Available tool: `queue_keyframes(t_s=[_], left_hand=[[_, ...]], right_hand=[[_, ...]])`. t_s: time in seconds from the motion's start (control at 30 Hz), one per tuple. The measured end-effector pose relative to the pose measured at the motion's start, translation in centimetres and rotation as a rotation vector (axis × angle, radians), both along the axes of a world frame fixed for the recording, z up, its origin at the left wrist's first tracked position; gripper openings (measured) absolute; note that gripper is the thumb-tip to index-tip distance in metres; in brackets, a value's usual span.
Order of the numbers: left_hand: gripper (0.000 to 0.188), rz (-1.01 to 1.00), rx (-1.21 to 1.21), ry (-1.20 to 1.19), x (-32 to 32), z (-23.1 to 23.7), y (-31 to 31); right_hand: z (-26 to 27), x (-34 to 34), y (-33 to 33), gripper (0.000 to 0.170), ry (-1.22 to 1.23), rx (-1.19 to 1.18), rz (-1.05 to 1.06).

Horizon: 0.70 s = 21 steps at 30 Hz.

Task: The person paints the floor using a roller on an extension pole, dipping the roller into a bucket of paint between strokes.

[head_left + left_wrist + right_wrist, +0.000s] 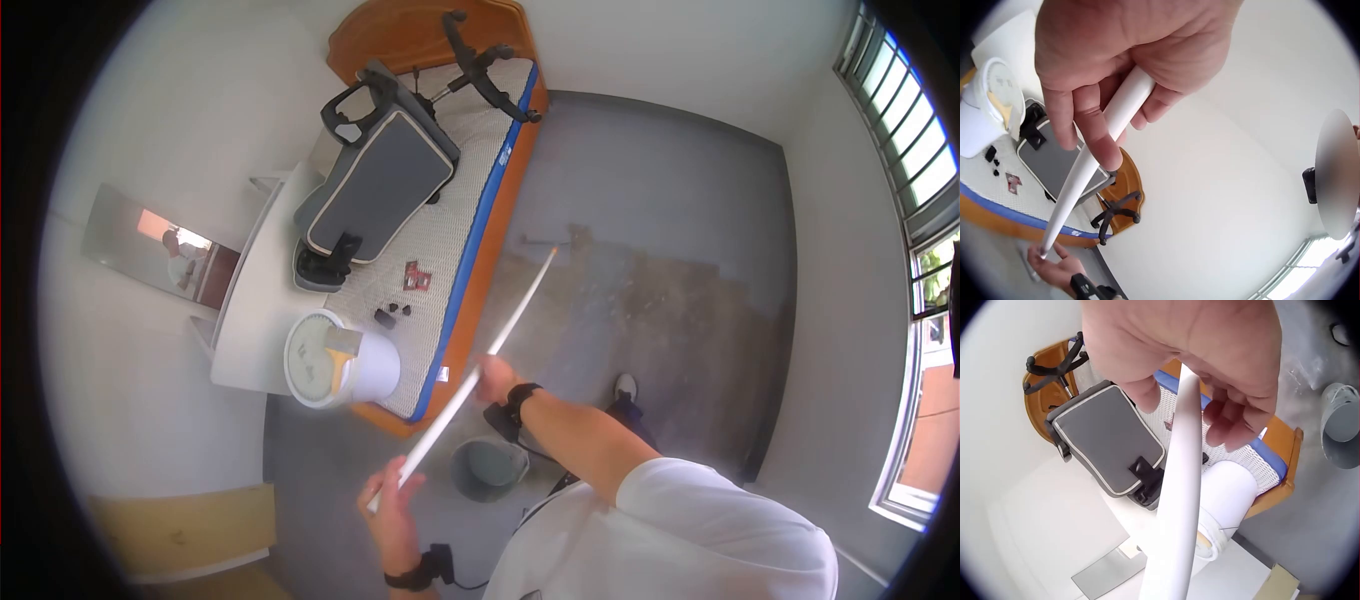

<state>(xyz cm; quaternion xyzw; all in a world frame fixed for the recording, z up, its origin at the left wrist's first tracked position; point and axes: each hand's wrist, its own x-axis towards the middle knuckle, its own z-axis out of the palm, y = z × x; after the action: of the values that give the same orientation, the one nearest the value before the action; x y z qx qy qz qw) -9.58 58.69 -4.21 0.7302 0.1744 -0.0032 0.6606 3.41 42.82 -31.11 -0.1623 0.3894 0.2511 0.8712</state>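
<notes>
A long white pole with an orange tip runs diagonally through both hands, its far end out over the grey floor. The left hand holds it close to the near end; in the left wrist view, fingers bend over the pole. Further along, the right hand has it between thumb and loosely curled fingers. Below the pole, between the hands, a grey bucket stands on the floor.
A lidded white bucket stands at the near end of the mattress, a yellow-handled scraper on its lid. An office chair lies tipped on the bed. A white table and a mirror are left, a barred window right.
</notes>
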Motion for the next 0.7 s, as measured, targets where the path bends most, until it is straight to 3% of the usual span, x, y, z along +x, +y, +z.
queue_keyframes(t_s=[0.07, 0.13, 0.2, 0.27, 0.3, 0.37, 0.4, 0.5, 0.6, 0.7], left_hand=[[0.022, -0.049, -0.022, -0.004, 1.8, -1.1, -2.5], [0.024, -0.099, -0.043, -0.003, 2.9, -2.2, -4.8], [0.021, -0.172, 0.082, -0.035, 3.4, -2.9, -6.9], [0.021, -0.243, 0.199, -0.094, 3.1, -3.4, -7.9], [0.021, -0.313, 0.321, -0.152, 2.8, -3.5, -8.1], [0.017, -0.26, 0.284, -0.183, 2.2, -3.0, -8.0], [0.014, -0.243, 0.267, -0.263, 1.5, -1.8, -7.8], [0.02, -0.202, 0.227, -0.366, -0.5, 0.3, -6.1], [0.017, -0.285, 0.032, -0.411, -2.3, 1.1, -4.3], [0.017, -0.239, 0.165, -0.345, -2.2, 1.8, -5.1]], right_hand=[[-2.2, 2.7, -1.1, 0.019, -0.106, 0.102, -0.276], [-1.9, 4.8, -4.5, 0.018, -0.073, 0.024, -0.291], [-2.3, 4.5, -7.5, 0.02, -0.04, -0.054, -0.302], [-2.1, 3.6, -9.9, 0.018, -0.546, -0.724, -0.019], [-1.6, 3.3, -10.1, 0.018, -0.543, -0.725, -0.022], [0.3, 2.4, -10.3, 0.018, -0.382, -0.502, -0.068], [3.4, 1.5, -9.8, 0.02, -0.092, -0.11, -0.335], [4.1, -1.8, -8.4, 0.019, -0.123, -0.1, -0.222], [6.9, -4.4, -8.7, 0.016, -0.092, -0.016, -0.099], [7.4, -4.4, -8.7, 0.021, -0.126, -0.112, -0.011]])
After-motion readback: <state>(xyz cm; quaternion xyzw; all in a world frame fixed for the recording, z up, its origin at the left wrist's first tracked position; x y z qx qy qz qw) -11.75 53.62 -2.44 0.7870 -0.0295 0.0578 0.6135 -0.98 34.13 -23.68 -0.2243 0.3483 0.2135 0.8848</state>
